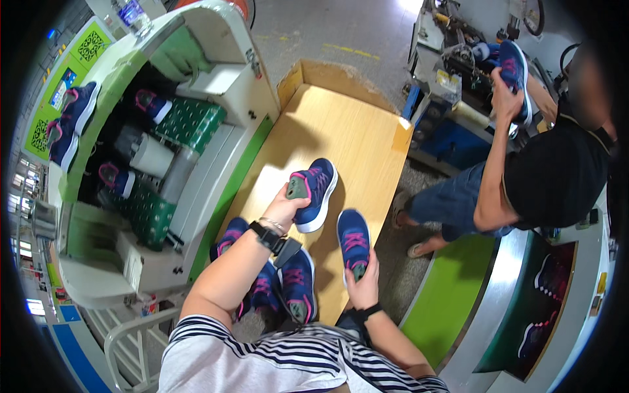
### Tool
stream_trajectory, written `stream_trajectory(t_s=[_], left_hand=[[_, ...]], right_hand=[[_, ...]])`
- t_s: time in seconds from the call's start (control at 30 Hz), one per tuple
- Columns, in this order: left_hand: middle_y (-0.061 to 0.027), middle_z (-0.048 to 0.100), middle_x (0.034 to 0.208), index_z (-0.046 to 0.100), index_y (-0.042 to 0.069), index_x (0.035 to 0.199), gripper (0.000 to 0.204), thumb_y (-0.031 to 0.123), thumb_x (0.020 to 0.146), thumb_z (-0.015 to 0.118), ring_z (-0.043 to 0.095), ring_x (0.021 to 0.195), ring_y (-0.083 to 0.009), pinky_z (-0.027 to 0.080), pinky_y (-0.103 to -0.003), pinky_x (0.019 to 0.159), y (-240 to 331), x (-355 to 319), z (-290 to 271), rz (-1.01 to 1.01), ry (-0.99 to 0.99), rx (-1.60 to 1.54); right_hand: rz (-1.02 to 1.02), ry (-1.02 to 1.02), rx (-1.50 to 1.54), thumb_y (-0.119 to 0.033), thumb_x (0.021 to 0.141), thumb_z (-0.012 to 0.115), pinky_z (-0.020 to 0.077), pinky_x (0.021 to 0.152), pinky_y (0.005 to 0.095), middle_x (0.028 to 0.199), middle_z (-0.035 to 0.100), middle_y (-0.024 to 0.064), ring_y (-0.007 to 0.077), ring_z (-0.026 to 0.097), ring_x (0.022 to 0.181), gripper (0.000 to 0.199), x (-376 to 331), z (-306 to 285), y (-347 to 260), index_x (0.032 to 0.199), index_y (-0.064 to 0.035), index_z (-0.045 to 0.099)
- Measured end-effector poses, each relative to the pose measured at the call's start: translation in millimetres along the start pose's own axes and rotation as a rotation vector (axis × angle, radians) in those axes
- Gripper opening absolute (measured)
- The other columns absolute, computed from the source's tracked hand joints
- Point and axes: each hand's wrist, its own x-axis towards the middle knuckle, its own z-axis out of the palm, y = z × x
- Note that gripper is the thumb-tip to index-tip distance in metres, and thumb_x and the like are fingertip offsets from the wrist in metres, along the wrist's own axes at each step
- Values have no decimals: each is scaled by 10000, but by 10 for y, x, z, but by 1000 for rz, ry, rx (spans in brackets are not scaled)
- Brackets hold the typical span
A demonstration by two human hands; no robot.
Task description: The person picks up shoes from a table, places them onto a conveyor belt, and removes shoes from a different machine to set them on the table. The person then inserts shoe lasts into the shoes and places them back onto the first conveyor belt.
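My left hand [286, 207] is closed round the heel end of a navy sneaker [318, 188] with pink laces and a white sole, which it holds over the wooden table [354, 124]. A second navy sneaker [354, 239] of the same kind is gripped at its heel by my right hand [364, 281], near the table's right edge. Both shoes point away from me, and a grey-green piece shows in each opening. Close to my body, below my left forearm, several more such sneakers [298, 278] stand on the table, partly hidden by my arm.
On the left stands a machine [223, 141] with two sneakers [116, 178] inside on green dotted pads; more sneakers [73, 121] rest on its top. At right, a person in a black shirt [550, 177] holds another sneaker [513, 75]. A green-topped conveyor [452, 281] runs below them.
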Motion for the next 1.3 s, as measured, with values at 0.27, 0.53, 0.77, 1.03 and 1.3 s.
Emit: stream_trajectory(t_s=[0.27,0.53,0.77,1.03,1.3], left_hand=[[-71,585,1230,389,39,1427,636,-67,843,617,580,1129,-198,457,-345,993,59,-2034,-519,-24,11,-90],[-277,383,1432,63,-60,1517,944,104,822,680,417,1328,-338,337,-366,1101,-780,-2495,-835,257,153,523],[-327,224,1503,17,-98,1500,1044,285,823,712,251,1415,-402,225,-386,1166,-777,-2400,-895,284,55,672],[-326,227,1502,12,-95,1501,1040,319,840,698,258,1411,-397,219,-378,1166,-899,-2360,-956,398,51,673],[-337,232,1493,21,-94,1502,1051,352,836,701,257,1409,-408,211,-390,1167,-898,-2386,-982,418,39,692]], right_hand=[[68,-33,44,-66,787,719,325,1114,419,1426,377,297,420,402,1323,881,-11,-12,-36,1492,16,198],[39,-57,-17,-74,780,720,364,1067,455,1368,401,300,458,423,1265,868,-1001,278,-214,1470,21,203],[52,20,-30,-80,767,732,340,1096,442,1398,396,294,439,403,1304,885,-1279,397,-262,1482,-4,215],[58,24,-14,-84,763,731,326,1116,424,1429,374,281,416,390,1331,894,-1276,432,-202,1488,-10,214],[23,53,-6,-94,754,734,341,1095,444,1399,394,295,450,404,1299,878,-1285,461,-181,1470,13,236]])
